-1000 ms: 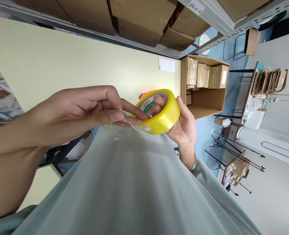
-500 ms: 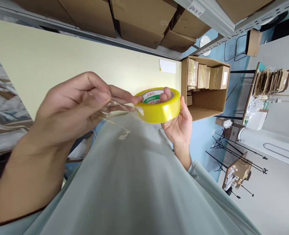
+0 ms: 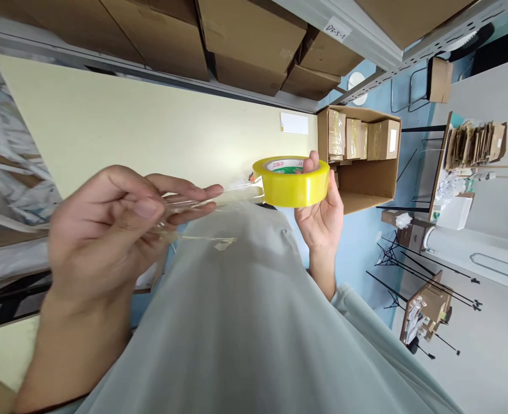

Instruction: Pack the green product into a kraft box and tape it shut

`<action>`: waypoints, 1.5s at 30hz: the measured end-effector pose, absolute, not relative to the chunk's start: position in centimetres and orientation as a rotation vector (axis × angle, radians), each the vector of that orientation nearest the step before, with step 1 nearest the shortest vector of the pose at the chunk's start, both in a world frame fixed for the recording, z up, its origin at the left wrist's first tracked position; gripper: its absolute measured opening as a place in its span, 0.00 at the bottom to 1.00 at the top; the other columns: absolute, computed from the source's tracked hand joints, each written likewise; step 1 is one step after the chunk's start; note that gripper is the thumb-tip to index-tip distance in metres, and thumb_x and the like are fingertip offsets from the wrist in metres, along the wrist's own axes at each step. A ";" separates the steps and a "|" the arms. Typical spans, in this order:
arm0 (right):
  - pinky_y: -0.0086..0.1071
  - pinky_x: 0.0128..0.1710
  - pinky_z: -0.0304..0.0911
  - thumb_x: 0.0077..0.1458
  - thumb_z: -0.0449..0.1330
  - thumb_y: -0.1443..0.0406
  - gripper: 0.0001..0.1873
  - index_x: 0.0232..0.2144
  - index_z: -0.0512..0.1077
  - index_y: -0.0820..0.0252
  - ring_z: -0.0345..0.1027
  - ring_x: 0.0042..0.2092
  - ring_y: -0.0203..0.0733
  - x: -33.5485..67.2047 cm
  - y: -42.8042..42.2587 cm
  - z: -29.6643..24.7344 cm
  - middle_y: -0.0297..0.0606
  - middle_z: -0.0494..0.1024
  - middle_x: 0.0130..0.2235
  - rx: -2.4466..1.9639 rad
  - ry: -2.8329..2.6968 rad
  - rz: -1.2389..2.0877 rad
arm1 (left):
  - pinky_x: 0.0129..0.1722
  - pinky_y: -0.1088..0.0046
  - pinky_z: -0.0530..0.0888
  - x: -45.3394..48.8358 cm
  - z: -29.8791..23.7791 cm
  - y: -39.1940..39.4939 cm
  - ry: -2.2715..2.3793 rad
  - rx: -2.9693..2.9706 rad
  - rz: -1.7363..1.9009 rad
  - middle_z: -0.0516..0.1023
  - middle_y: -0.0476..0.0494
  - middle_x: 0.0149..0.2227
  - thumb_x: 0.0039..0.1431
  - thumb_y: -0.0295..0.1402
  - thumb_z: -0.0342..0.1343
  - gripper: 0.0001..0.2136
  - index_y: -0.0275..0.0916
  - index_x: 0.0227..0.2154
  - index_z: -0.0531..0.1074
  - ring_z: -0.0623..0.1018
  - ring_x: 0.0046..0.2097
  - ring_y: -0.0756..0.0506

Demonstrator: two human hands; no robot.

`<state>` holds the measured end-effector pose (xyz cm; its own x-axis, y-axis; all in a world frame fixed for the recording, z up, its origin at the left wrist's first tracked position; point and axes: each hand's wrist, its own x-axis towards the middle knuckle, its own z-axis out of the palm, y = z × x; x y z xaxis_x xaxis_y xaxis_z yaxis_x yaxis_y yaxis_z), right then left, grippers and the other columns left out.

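Note:
My right hand (image 3: 320, 221) grips a yellow roll of clear packing tape (image 3: 297, 187), with one finger through its core and the palm under it. A transparent strip of tape (image 3: 232, 192) stretches from the roll leftwards. My left hand (image 3: 111, 230) pinches the strip's free end between thumb and fingers. Both hands hover above my pale grey shirt (image 3: 245, 322), near the edge of a pale yellow table (image 3: 129, 126).
An open cardboard box (image 3: 366, 184) holding small taped parcels stands beside the table's end. Brown cartons (image 3: 245, 34) fill a shelf beyond the table. A white card (image 3: 294, 123) lies on the table. Crumpled plastic wrap (image 3: 8, 167) is at the left.
My left hand has drawn away to the left and the peeled strip has grown longer. The roll has tipped level and moved a little to the right.

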<state>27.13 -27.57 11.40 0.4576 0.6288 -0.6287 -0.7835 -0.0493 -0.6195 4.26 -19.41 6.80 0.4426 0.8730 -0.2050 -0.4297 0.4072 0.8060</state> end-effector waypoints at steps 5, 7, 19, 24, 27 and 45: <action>0.49 0.82 0.67 0.73 0.63 0.40 0.28 0.65 0.78 0.43 0.60 0.84 0.43 26.3 -27.6 10.8 0.31 0.82 0.71 -1.140 -0.018 1.132 | 0.50 0.67 0.94 4.1 6.3 -20.0 0.610 0.804 0.960 0.93 0.46 0.46 0.70 0.36 0.77 0.08 0.44 0.37 0.83 0.94 0.52 0.39; 0.55 0.82 0.66 0.69 0.64 0.35 0.34 0.66 0.77 0.43 0.59 0.85 0.49 25.4 -27.6 10.8 0.33 0.78 0.74 -1.173 -0.129 1.118 | 0.54 0.66 0.94 4.0 7.0 -20.4 0.582 0.835 0.964 0.93 0.47 0.47 0.69 0.36 0.77 0.07 0.45 0.38 0.85 0.93 0.54 0.40; 0.57 0.78 0.73 0.63 0.66 0.34 0.38 0.64 0.78 0.47 0.69 0.79 0.59 23.0 -28.8 11.4 0.43 0.85 0.65 -1.422 -0.175 1.062 | 0.65 0.54 0.92 0.4 8.7 -23.0 0.773 0.888 1.028 0.91 0.53 0.43 0.67 0.34 0.75 0.04 0.51 0.37 0.87 0.91 0.44 0.43; 0.59 0.80 0.69 0.62 0.66 0.30 0.44 0.68 0.75 0.47 0.64 0.81 0.56 23.3 -28.9 10.2 0.45 0.83 0.68 -1.358 -0.343 1.101 | 0.56 0.59 0.95 -0.6 8.0 -22.6 0.833 0.937 0.989 0.91 0.53 0.51 0.65 0.32 0.73 0.05 0.50 0.34 0.84 0.92 0.53 0.40; 0.64 0.83 0.61 0.58 0.67 0.25 0.57 0.74 0.69 0.50 0.54 0.86 0.61 23.0 -28.4 7.9 0.50 0.75 0.75 -1.452 -0.653 1.020 | 0.50 0.54 0.97 -0.6 8.9 -22.6 0.844 1.035 0.918 0.90 0.53 0.58 0.65 0.30 0.70 0.06 0.49 0.35 0.82 0.93 0.54 0.37; 0.44 0.47 0.77 0.79 0.59 0.41 0.26 0.50 0.74 0.57 0.84 0.46 0.60 27.2 -28.8 0.0 0.47 0.86 0.39 -2.463 -1.770 0.677 | 0.32 0.68 0.90 0.1 3.4 -16.1 1.095 0.772 0.693 0.87 0.47 0.39 0.45 0.45 0.85 0.24 0.40 0.28 0.74 0.91 0.34 0.43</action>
<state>27.21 -28.83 0.04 0.2563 0.9099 -0.3262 0.8953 -0.3507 -0.2748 0.07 -16.05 3.38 0.3074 0.8071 -0.5042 -0.1103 0.5564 0.8235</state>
